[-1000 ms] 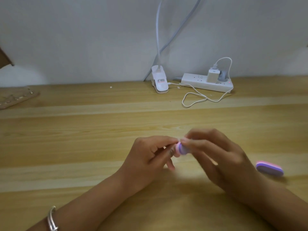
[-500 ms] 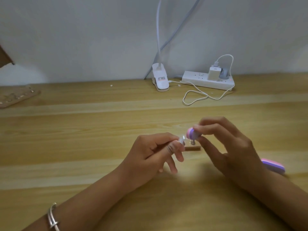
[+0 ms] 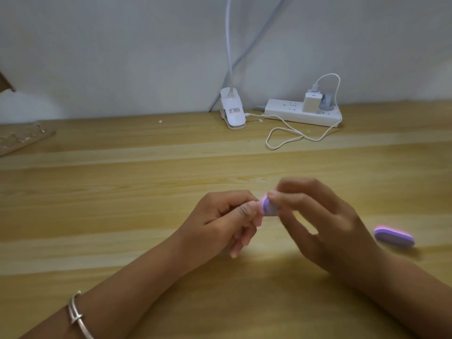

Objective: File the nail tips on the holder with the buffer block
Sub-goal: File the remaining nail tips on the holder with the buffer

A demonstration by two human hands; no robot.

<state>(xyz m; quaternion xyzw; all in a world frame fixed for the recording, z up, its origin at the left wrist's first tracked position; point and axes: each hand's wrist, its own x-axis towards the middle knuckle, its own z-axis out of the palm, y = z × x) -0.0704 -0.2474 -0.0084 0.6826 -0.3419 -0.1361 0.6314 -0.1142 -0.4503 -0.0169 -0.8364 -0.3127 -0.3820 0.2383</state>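
My right hand (image 3: 325, 226) pinches a small pink and purple buffer block (image 3: 341, 207) between thumb and forefinger, with the other fingers spread. The block's end lies against the fingertips of my left hand (image 3: 220, 221), whose thumb and forefinger are curled together as if pinching something small. The nail tip holder is hidden behind my fingers and the block. Both hands hover just above the middle of the wooden table (image 3: 122, 192).
A second pink and purple buffer block (image 3: 394, 236) lies on the table to the right of my right hand. At the back stand a white clip lamp base (image 3: 232, 112), a power strip (image 3: 303, 112) with a charger, and a looped white cable (image 3: 288, 140). A transparent tray (image 3: 22, 139) sits far left.
My right hand has brought the buffer block back down and left against my left fingertips, after lifting it away to the right half a second ago. The small holder seen then is covered now.
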